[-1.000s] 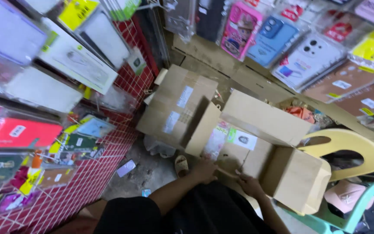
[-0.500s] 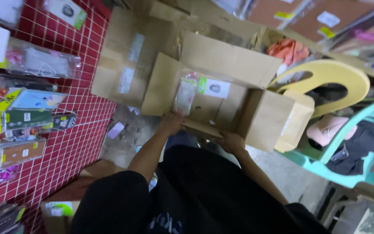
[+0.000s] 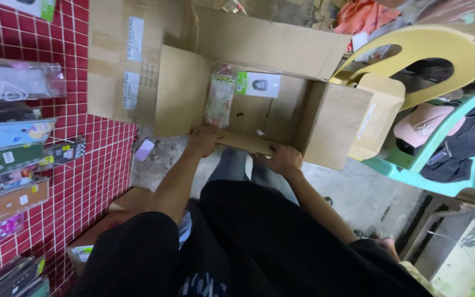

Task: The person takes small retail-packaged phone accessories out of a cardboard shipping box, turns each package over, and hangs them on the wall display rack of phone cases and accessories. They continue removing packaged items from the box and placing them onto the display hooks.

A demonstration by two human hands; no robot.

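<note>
Brown cardboard fills the middle of the view: an open cardboard box (image 3: 259, 110) stands on the concrete floor (image 3: 353, 192), its four flaps spread outward. The left hand (image 3: 203, 140) is closed over the near flap (image 3: 246, 143) at its left end, fingers curled around the edge. The right hand (image 3: 282, 158) grips the same flap at its right end, fingers wrapped under it. Both hands touch the flap and nothing else.

Inside the box, against the far wall, a clear plastic packet (image 3: 220, 99) stands upright, and just beside it to the right sits a white and green card (image 3: 258, 84).

A second, closed cardboard box (image 3: 122, 60) stands touching the open box's left flap. Further left a red wire grid panel (image 3: 83, 181) hangs crowded with packaged phone cases (image 3: 12, 148), close against the person's left arm. To the right, a yellow plastic chair (image 3: 430, 55) presses against the right flap, and a teal chair (image 3: 446, 148) beyond it carries a pink cap (image 3: 421, 129) and dark clothing. The person's black-clad legs (image 3: 248, 242) fill the space before the box.
</note>
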